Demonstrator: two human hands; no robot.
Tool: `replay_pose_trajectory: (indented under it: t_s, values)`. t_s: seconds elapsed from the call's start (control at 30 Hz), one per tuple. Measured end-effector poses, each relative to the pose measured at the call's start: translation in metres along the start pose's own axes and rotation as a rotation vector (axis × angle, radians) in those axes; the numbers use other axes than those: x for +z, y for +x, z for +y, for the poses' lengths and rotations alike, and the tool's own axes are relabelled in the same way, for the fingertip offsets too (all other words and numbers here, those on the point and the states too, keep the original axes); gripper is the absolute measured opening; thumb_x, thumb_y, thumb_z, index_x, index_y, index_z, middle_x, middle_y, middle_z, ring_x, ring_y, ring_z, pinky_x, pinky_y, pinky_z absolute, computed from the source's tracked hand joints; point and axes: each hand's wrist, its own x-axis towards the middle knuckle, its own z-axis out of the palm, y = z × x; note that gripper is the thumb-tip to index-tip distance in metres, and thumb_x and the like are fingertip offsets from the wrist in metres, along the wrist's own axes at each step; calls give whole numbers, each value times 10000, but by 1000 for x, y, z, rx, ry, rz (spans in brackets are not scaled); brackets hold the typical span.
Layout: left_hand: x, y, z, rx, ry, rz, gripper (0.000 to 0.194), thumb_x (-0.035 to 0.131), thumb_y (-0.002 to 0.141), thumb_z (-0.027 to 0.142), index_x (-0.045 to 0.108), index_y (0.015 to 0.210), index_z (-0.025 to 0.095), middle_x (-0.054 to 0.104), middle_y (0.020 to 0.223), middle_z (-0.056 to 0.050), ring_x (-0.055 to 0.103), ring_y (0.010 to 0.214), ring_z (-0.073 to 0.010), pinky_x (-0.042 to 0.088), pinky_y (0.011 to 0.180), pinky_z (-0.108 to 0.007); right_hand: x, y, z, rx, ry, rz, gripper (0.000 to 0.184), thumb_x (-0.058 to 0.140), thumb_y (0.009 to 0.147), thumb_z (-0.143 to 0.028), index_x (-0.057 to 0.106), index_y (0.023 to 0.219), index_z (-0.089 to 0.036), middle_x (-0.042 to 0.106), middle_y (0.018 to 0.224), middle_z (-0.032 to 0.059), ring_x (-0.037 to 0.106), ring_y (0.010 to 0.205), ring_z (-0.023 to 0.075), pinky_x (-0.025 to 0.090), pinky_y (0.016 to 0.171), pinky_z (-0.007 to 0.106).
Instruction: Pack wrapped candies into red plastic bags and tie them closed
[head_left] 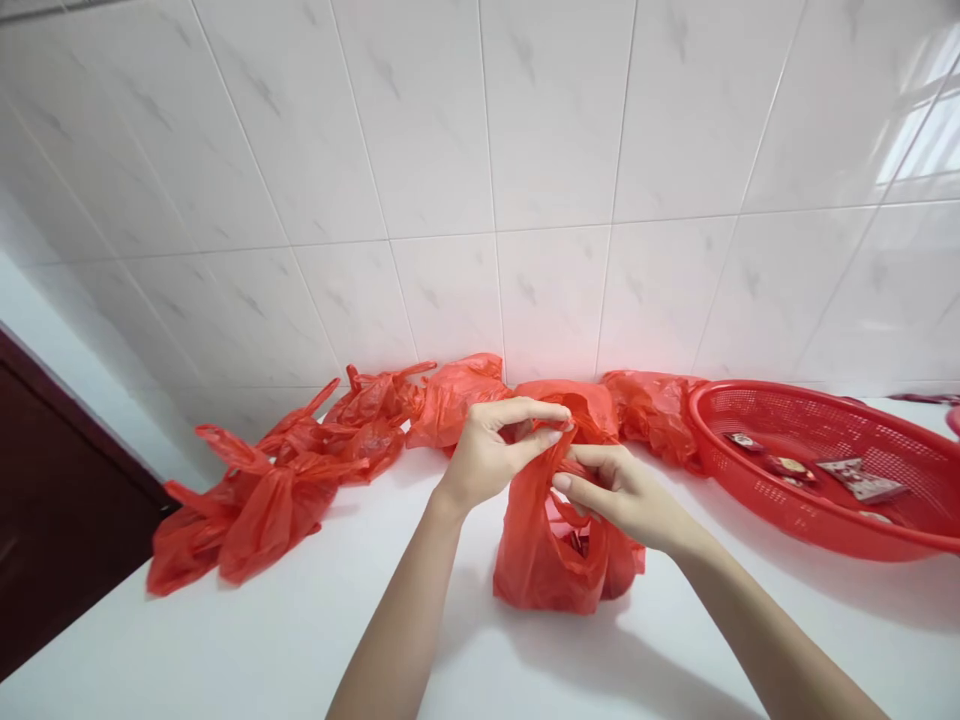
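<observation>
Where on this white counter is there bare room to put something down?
The white countertop is bare at the front left, in front of the row of red bags and left of the red plastic bag between the left hand and right hand. A narrower strip runs in front of the red mesh basket. Along the tiled wall, bags and basket crowd together.
</observation>
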Motion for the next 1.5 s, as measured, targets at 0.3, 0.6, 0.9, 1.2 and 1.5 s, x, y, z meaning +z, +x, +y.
replay_pose_trajectory:
  t_s: [0.3,0.6,0.9,1.2,1.5]
  values:
    - [11,2,-12,-180,227,-176,202,703,790,169,769,977,207,723,912,-9,463,558,-70,451,576,-228,-17,-8,-6,-96,-343,28,53,623,819,-167,612,771,-189,490,680,-39,417,637,111,347,587,248]
    - [14,4,-15,-346,-116,-397,288,557,956,346,719,1136,190,720,940,-64,653,780,-163,505,702,-272,-29,-8,-7,-181,-378,116,148,584,793,-118,650,878,-220,699,900,27,641,829,188,522,755,325]
    - [14,9,-18,-588,-413,-233,337,705,823,384,735,1100,195,687,773,-11,589,618,-103,444,624,-224,-20,-7,-7,-378,-577,258,192,638,869,-178,572,1040,-235,654,1038,65,649,931,213,555,802,358]
    - [10,13,-32,-481,-195,2,263,775,731,375,739,875,157,613,618,23,491,541,-81,369,538,-214,-30,-13,-17,-475,-597,139,138,560,973,-222,688,924,-226,662,1040,90,650,926,201,547,786,331]
    - [-10,11,-116,-706,-295,277,255,823,591,268,680,739,117,503,470,49,313,389,-26,150,399,-183,-66,-35,-36,-233,-549,-271,145,606,887,-172,723,810,-211,675,858,50,609,736,169,502,691,302]
